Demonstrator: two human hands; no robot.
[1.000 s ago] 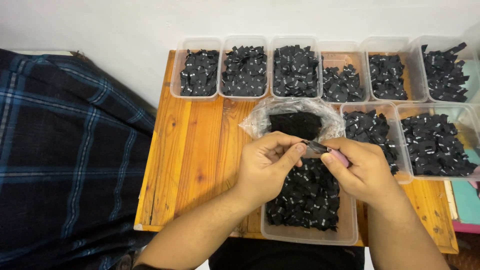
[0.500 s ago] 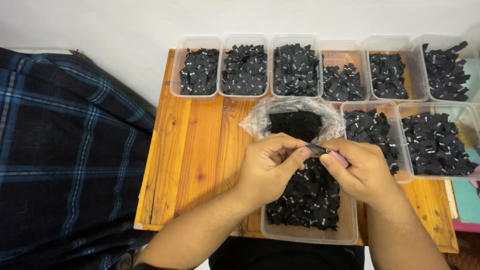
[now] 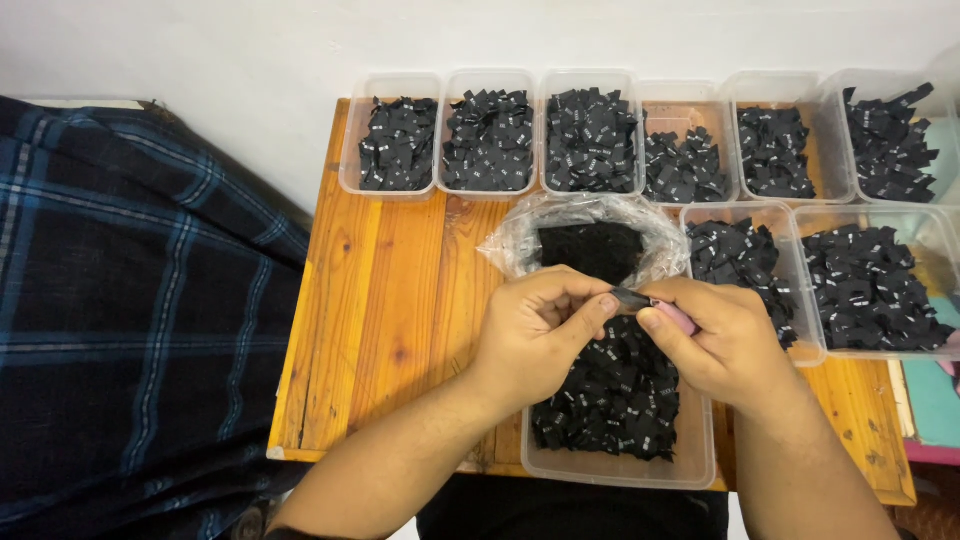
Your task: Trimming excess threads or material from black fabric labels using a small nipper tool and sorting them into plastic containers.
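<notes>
Surface: wooden table [image 3: 400, 300], white wall behind.
Label: small black fabric label [image 3: 630, 298], long axis left-right, roughly level.
Hands: left hand [image 3: 540, 335] and right hand [image 3: 725, 340] both pinch it.
Below: clear tub [image 3: 690, 465] of labels.

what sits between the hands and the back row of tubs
In the head view, a clear plastic bag holding black pieces lies between the hands and the back row of tubs.
</notes>
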